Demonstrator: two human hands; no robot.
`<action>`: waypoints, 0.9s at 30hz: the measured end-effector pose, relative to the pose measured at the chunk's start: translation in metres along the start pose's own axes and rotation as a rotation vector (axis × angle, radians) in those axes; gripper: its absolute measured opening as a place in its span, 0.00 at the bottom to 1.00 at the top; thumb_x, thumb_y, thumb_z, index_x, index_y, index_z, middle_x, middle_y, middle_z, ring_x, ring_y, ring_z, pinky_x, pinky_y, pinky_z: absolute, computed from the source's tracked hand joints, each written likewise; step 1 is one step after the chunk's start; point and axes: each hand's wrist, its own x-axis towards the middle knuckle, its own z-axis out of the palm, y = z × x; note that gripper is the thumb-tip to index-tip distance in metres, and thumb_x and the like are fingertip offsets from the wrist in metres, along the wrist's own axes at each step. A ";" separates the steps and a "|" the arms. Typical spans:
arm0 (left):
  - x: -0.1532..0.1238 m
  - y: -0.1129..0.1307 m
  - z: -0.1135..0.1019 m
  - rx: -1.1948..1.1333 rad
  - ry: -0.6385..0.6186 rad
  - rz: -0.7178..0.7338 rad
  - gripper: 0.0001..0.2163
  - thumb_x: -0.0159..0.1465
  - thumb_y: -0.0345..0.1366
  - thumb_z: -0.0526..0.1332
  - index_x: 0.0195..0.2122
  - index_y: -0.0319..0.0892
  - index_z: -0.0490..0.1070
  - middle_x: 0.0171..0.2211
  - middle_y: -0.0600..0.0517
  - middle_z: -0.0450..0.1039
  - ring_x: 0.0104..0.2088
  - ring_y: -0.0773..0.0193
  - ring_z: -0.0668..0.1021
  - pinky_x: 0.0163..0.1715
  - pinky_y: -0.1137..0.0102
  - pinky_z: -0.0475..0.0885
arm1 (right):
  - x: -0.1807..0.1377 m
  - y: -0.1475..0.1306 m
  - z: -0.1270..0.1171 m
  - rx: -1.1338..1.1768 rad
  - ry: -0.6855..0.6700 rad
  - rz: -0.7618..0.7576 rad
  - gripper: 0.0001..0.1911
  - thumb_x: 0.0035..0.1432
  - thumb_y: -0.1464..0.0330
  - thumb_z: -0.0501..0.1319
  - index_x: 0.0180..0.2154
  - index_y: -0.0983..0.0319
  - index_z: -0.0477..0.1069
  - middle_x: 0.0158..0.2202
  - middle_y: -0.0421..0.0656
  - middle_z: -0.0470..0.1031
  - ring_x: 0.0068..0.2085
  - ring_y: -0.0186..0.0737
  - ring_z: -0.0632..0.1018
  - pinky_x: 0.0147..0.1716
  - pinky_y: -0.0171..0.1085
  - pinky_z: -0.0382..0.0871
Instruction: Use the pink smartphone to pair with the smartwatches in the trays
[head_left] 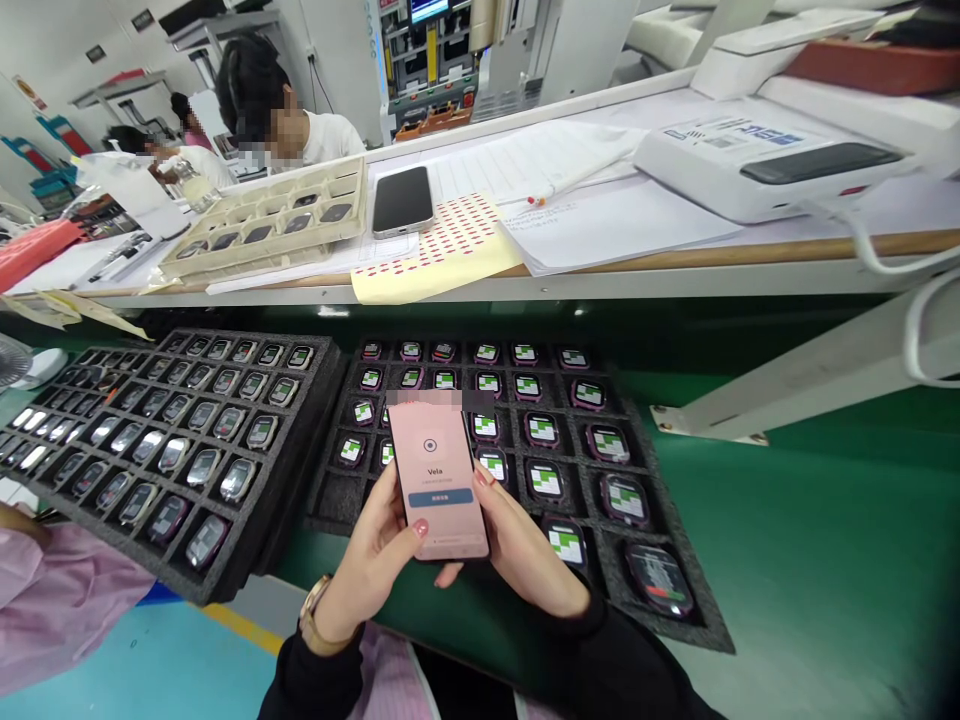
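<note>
Gripping together, our left hand [365, 553] and right hand [527, 553] hold the phone [437, 480] by its long sides, its long axis running away from us, top end over the foam tray [675, 590] of watches [485, 427].

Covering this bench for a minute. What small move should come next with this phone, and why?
Probably tap the blue button on the phone, since it is the one button showing under "Vela" on the pink screen, and the left hand and right hand hold the phone up over the black foam tray.
</note>
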 end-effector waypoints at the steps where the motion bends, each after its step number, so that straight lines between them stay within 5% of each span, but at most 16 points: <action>1: 0.000 0.000 0.000 -0.004 -0.003 -0.003 0.26 0.69 0.36 0.61 0.67 0.50 0.57 0.61 0.47 0.69 0.59 0.54 0.73 0.55 0.66 0.73 | 0.000 0.000 0.000 0.003 0.000 0.001 0.24 0.70 0.52 0.59 0.58 0.59 0.62 0.52 0.51 0.74 0.42 0.55 0.82 0.23 0.41 0.84; 27: 0.001 -0.001 0.000 0.006 0.021 -0.015 0.28 0.69 0.36 0.62 0.68 0.47 0.56 0.63 0.46 0.66 0.62 0.53 0.70 0.59 0.64 0.70 | 0.000 0.000 0.001 -0.008 0.004 0.012 0.24 0.71 0.53 0.58 0.60 0.59 0.61 0.53 0.51 0.73 0.42 0.55 0.82 0.24 0.41 0.84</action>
